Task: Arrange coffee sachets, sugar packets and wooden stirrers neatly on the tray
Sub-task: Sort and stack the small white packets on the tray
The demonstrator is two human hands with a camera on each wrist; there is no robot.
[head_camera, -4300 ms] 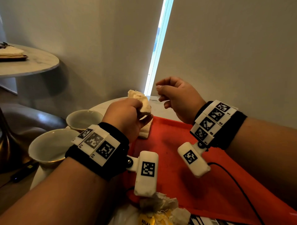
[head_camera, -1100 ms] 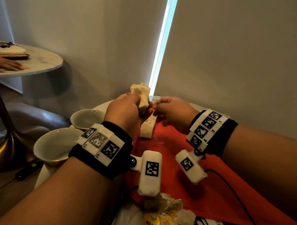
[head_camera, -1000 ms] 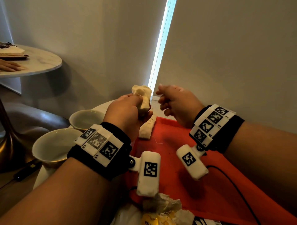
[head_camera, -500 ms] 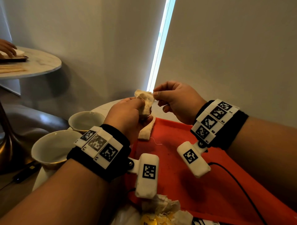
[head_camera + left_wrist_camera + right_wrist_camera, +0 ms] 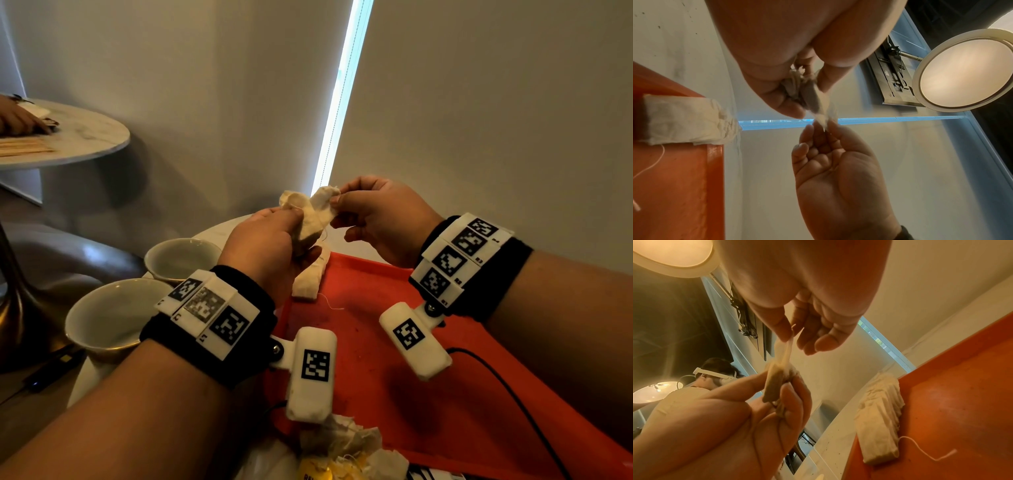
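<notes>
1. The flat orange plastic tray (image 5: 394,342) lies on a pale round table (image 5: 219,233), and everything below is placed relative to this tray. On its far left corner rests a neat stack of off-white paper sachets (image 5: 310,281), lying flat with one end overhanging the tray's rim; a thin white string (image 5: 929,449) trails from the stack onto the tray's bare surface.
2. Just beyond the tray's left edge stand two white ceramic cups (image 5: 113,315), one nearer and one farther; what they hold cannot be told.
3. At the tray's near left corner lies a loose heap of crumpled paper sachets with a yellow tag (image 5: 339,452), partly off the tray.
4. Above the tray's far left corner, the left hand (image 5: 270,246) has its fingers and thumb curled round a bunch of crumpled off-white sachets (image 5: 308,219), held clear of the tray.
5. The right hand (image 5: 380,219), above the tray's far edge, pinches the top corner of one sachet in that bunch between thumb and forefinger; its other fingers (image 5: 824,344) hang loosely curled and touch nothing.
6. Both wrists wear black bands with white marker blocks (image 5: 209,308), over the tray's near half.
7. Far to the tray's left stands a second round marble table (image 5: 85,137) with pale wooden stirrers (image 5: 24,149) lying on it and another person's hand (image 5: 17,118) resting there.
</notes>
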